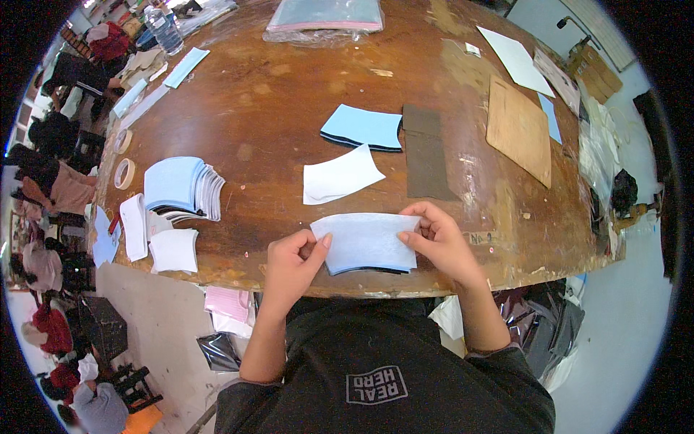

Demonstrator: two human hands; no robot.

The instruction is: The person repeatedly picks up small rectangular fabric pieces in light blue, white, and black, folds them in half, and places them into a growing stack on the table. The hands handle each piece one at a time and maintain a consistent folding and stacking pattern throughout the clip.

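Observation:
At the table's near edge I hold a thin, pale, curved fabric piece (365, 231) stretched between my hands. My left hand (298, 257) pinches its left edge, thumb on top. My right hand (442, 242) pinches the right edge the same way. Just under it, light blue pieces with a dark layer (372, 270) peek out along the lower side; how many is hidden. Beyond my hands lies a white curved piece (340, 176), and behind that a blue stack with dark layers (361, 129). A dark brown strip (426, 163) lies to its right.
Left on the wooden table (267, 94) stand a thick blue and white fabric stack (173, 183), white pieces (175, 249) and tape rolls (124, 173). A tan board (517, 130) and white sheet (515, 60) lie right. Plastic-wrapped sheets (325, 16) sit far. People (54, 184) are at left.

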